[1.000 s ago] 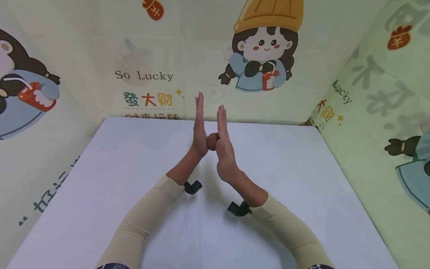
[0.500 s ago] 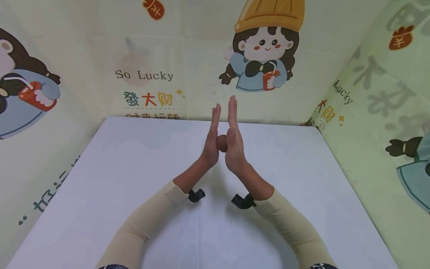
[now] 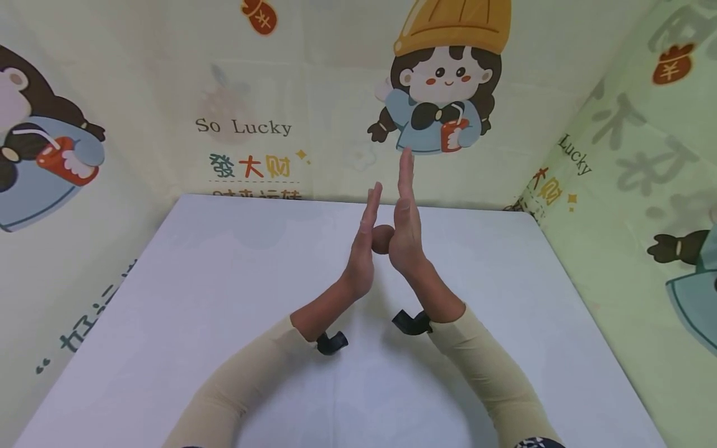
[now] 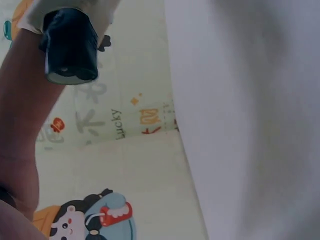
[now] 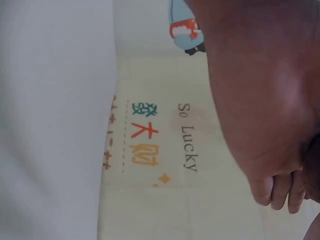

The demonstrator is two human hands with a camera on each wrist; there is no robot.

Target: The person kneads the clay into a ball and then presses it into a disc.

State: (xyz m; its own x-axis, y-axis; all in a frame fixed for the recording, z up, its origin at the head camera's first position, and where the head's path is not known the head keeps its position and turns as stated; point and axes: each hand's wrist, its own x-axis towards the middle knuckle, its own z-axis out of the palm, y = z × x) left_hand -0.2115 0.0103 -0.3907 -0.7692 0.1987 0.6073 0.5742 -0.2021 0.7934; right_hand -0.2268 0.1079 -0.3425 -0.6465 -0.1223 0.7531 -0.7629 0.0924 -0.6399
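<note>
A small brown ball (image 3: pixel 383 239) is held up over the table between two upright, facing palms. My left hand (image 3: pixel 361 256) touches it from the left with its fingers straight and pointing up. From the right, my right hand (image 3: pixel 407 233) presses against it, fingers also straight, its fingertips higher than the left ones. At the right edge of the right wrist view only part of the dark ball (image 5: pixel 313 170) shows, beside a large stretch of skin. The left wrist view has the ball mostly cut off at its left edge.
Beneath the hands spreads a white table (image 3: pixel 269 261). Cartoon-printed cloth walls (image 3: pixel 330 81) stand at its back and both sides. Black wrist cameras (image 3: pixel 333 343) stick out under both beige sleeves (image 3: pixel 476 361).
Both hands have moved right together with the ball pressed between them. The right hand has slid upward and away, the left hand downward and nearer, so their fingertips have swapped heights.
</note>
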